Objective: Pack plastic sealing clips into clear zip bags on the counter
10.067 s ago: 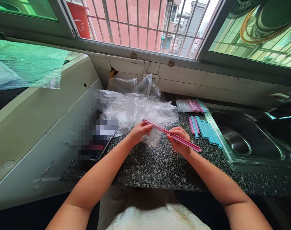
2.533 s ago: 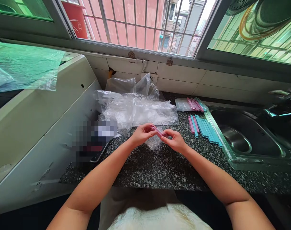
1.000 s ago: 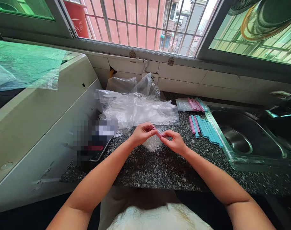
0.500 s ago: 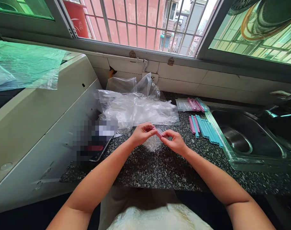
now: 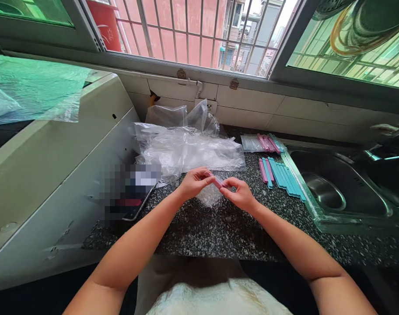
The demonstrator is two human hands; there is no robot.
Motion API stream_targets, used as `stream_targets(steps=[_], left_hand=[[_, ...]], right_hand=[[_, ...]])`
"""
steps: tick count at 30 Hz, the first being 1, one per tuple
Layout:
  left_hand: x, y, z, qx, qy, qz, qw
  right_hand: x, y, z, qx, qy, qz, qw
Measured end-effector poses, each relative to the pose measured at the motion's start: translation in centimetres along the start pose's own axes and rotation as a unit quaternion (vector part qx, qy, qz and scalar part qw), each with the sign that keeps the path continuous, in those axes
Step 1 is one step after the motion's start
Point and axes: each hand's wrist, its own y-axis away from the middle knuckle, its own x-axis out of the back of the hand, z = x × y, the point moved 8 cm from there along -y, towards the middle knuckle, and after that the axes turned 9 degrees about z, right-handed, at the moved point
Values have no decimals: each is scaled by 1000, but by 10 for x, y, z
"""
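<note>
Between my hands, above the counter, is a flat pink strip (image 5: 217,181) with clear plastic about it. My left hand (image 5: 196,183) pinches its upper left end, fingers closed. My right hand (image 5: 238,192) grips the lower right end between thumb and fingers. A small clear plastic bag (image 5: 208,197) hangs or lies below the strip; its contact with the fingers is partly hidden. To the right lie loose pink strips (image 5: 263,170) and a row of several teal strips (image 5: 286,179). Behind them, more pink and teal strips rest on a clear bag (image 5: 252,143).
A heap of clear plastic bags (image 5: 186,148) covers the back of the speckled counter (image 5: 202,236). At the left, a phone-like device (image 5: 138,205), partly blurred out, lies beside a white appliance (image 5: 88,166). A steel sink (image 5: 337,175) is at the right.
Both hands stay nearly in place on the pink strip. Only a slight shift of the fingers and the clear plastic shows.
</note>
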Motion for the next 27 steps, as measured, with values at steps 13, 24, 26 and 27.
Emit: stream_targets(steps=[13, 24, 26, 27], left_hand=[[-1, 0, -13, 61, 60, 10, 996], [-9, 4, -20, 91, 4, -53, 994], [-9, 3, -19, 81, -16, -62, 995], [-9, 3, -19, 77, -23, -63, 995]], right_hand=[[3, 0, 2, -18, 7, 5, 1000], [27, -8, -1, -11, 10, 57, 998], [32, -9, -1, -11, 11, 64, 998], [34, -10, 0, -12, 11, 67, 998]])
